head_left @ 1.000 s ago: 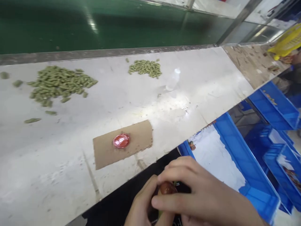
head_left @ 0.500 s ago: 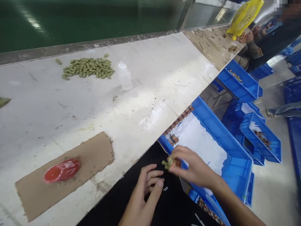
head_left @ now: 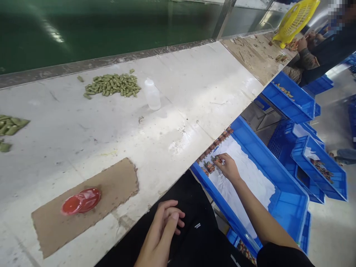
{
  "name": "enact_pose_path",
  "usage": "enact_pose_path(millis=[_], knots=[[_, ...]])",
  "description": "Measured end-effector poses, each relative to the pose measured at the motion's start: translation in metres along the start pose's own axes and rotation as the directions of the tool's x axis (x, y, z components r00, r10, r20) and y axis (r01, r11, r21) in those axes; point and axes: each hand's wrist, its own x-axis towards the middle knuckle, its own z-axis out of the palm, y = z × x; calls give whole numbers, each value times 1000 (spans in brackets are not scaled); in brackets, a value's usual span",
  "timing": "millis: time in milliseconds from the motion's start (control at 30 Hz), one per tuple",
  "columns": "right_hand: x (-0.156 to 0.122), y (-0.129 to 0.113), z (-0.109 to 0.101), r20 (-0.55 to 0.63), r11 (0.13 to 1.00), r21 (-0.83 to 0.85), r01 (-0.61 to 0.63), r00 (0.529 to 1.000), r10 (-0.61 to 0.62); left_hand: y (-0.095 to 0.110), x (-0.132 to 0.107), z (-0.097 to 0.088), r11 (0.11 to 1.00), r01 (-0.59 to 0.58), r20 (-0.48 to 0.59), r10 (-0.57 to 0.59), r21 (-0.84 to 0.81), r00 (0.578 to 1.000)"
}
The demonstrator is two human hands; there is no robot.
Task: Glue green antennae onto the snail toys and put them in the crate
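Right hand (head_left: 228, 167) narrow, pinching small brown piece (head_left: 217, 159), just beside row of pieces (head_left: 215, 141) running along blue crate (head_left: 267, 155) edge; left hand (head_left: 161, 230) farther, loosely curled, empty, over black garment (head_left: 194, 222).

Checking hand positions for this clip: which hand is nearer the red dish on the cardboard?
Left. The left hand rests over black fabric, just beyond the table edge from the red dish. The right hand is farther away, reaching into the blue crate.
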Motion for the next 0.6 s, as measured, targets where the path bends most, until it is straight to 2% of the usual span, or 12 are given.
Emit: enact_pose_path(millis=[367, 500, 600], knots=[[1, 1, 11, 29, 998, -51, 28, 999, -27, 0, 3, -2, 1000, 26, 3, -26, -2, 1000], [2, 0, 15, 16, 996, -85, 16, 1000, -15, 0, 6, -4, 999, 39, 37, -40, 18, 999], [1, -3, 9, -5, 995, -99, 4, 1000, -5, 1, 5, -3, 998, 37, 70, -41, 50, 997]])
